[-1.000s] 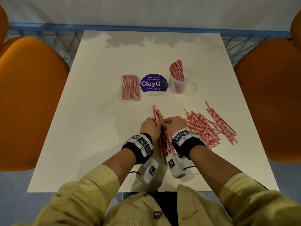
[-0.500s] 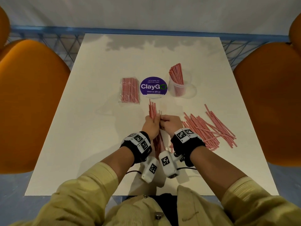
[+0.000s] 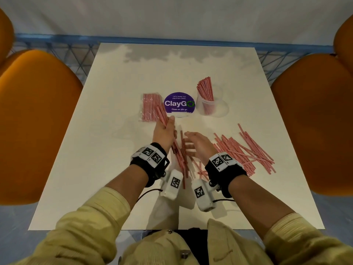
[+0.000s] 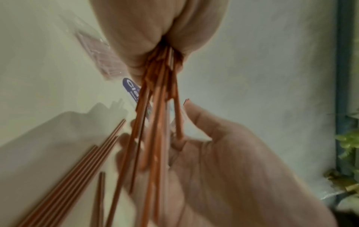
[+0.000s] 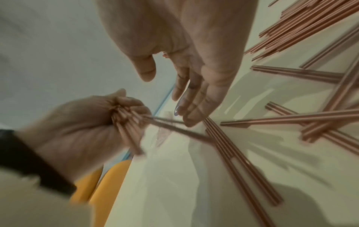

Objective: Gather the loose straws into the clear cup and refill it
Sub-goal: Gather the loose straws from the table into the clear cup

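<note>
The left hand point(image 3: 165, 131) grips a bundle of straws point(image 3: 176, 153) above the middle of the bench point(image 3: 107, 150); its fingers point(image 5: 134, 106) are clenched around them. The right hand point(image 3: 198, 145) is released. Loose straws point(image 3: 246, 150) lie near the right edge. The clear cup point(image 3: 211, 103) stands toward the far edge, its rim hard to see.

Left hand point(image 5: 77, 129) grips straws point(image 5: 126, 122); right hand point(image 5: 186, 50) slack-fingered.

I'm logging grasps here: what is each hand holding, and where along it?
The left hand grips a bundle of red-striped straws around its middle. The right hand is open, holding nothing.
</note>
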`<state>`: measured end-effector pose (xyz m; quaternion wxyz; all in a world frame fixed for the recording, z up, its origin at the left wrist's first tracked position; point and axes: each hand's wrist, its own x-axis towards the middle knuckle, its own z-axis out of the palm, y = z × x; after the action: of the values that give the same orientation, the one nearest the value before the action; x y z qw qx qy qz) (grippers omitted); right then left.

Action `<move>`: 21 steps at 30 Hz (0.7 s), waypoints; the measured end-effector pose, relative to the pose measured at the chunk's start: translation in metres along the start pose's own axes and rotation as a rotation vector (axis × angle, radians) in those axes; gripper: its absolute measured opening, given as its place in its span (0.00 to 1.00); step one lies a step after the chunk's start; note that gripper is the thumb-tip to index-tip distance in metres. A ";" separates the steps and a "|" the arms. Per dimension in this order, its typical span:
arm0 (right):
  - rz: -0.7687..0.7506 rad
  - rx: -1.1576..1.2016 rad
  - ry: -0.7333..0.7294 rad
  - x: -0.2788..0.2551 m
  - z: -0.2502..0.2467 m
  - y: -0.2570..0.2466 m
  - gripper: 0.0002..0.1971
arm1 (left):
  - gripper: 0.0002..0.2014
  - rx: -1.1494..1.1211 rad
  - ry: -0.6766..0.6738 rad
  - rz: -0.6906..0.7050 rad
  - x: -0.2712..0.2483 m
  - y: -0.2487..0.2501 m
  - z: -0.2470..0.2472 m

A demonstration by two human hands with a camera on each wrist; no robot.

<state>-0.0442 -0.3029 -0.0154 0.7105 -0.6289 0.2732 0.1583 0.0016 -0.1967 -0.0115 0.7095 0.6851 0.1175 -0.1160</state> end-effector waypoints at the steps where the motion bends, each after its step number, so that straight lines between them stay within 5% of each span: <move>1: 0.050 -0.016 -0.033 -0.003 0.002 0.001 0.18 | 0.12 -0.045 0.036 0.019 0.002 0.003 -0.002; 8: 0.166 0.233 -0.167 -0.013 0.016 -0.002 0.27 | 0.02 -0.207 0.063 0.054 -0.002 0.004 -0.001; 14: 0.069 0.077 -0.070 -0.015 0.024 -0.010 0.24 | 0.09 -0.228 0.044 0.030 -0.009 0.010 0.001; 18: 0.145 -0.133 -0.091 -0.016 0.016 -0.004 0.32 | 0.24 -0.224 0.094 0.027 -0.004 0.014 -0.004; 21: 0.153 -0.017 -0.122 -0.013 0.014 -0.003 0.31 | 0.18 -0.170 0.024 0.038 -0.010 0.010 -0.004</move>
<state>-0.0505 -0.2876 -0.0046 0.7064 -0.6013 0.2754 0.2523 -0.0047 -0.1923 0.0014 0.7657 0.6258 0.1224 -0.0840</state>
